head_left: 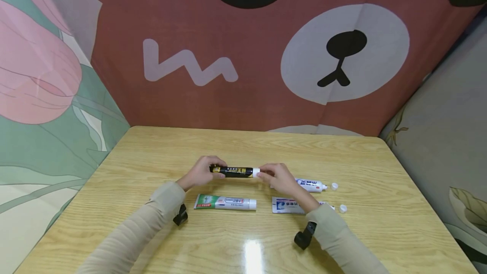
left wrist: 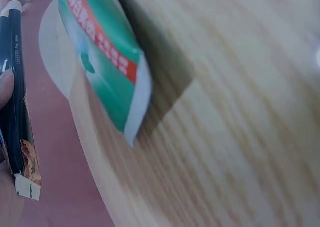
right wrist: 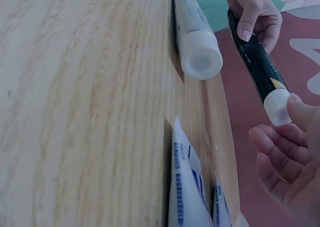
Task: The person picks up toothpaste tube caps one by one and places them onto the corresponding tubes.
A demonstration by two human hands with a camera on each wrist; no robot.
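Observation:
A black toothpaste tube [head_left: 233, 172] with yellow lettering is held level above the table. My left hand [head_left: 203, 173] grips its flat crimped end, the thumb across the front. At the other end, my right hand [head_left: 280, 179] pinches the white cap [right wrist: 276, 107] between thumb and index finger, its other fingers loosely bent. The cap sits on the tube. Nearer to me, a green and white toothpaste tube [head_left: 226, 202] lies with its white cap on, pointing right. Its crimped green end [left wrist: 107, 62] shows large in the left wrist view.
Under and beside my right forearm lie two white and blue toothpaste tubes, a far one [head_left: 310, 185] and a near one [head_left: 287, 205], partly hidden by the arm. Two loose white caps, one far [head_left: 334, 186] and one near [head_left: 343, 209], lie by their nozzles. Printed cloth [head_left: 258, 109] hangs behind the wooden table [head_left: 171, 147].

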